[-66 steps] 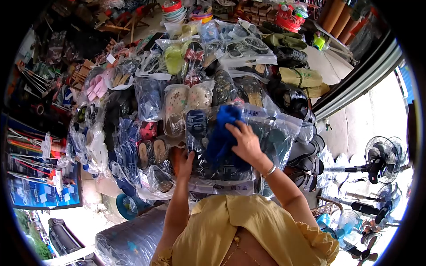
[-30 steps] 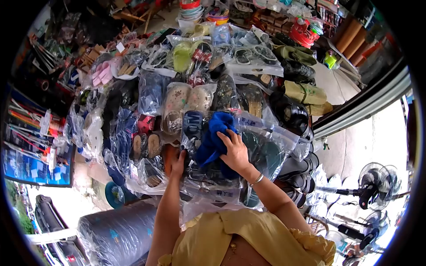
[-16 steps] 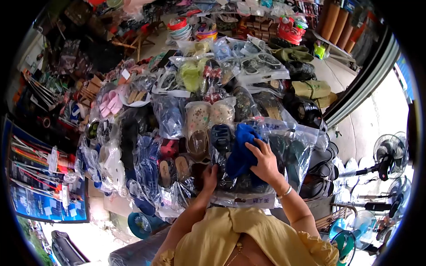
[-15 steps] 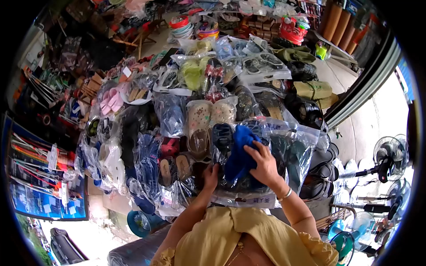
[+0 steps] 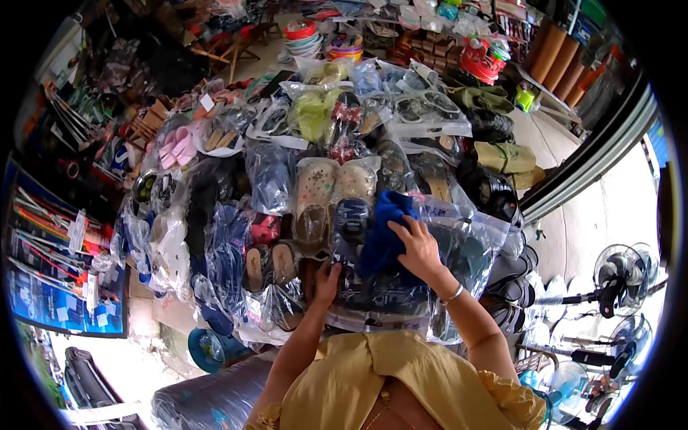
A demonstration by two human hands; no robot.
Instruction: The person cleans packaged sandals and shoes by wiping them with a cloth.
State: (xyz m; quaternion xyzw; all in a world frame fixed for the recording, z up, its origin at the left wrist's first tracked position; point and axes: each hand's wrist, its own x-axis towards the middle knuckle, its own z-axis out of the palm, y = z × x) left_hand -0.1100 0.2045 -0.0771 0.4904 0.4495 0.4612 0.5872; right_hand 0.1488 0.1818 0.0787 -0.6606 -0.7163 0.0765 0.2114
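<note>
Fingers (image 5: 406,235) atop blue cloth (image 5: 380,247)

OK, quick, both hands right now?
Left hand: curled at the bagged slippers; grip can't be told.
Right hand: open, fingers spread on the blue cloth.

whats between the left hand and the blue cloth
Dark footwear in clear plastic lies between the left hand and the blue cloth, as the head view shows.
</note>
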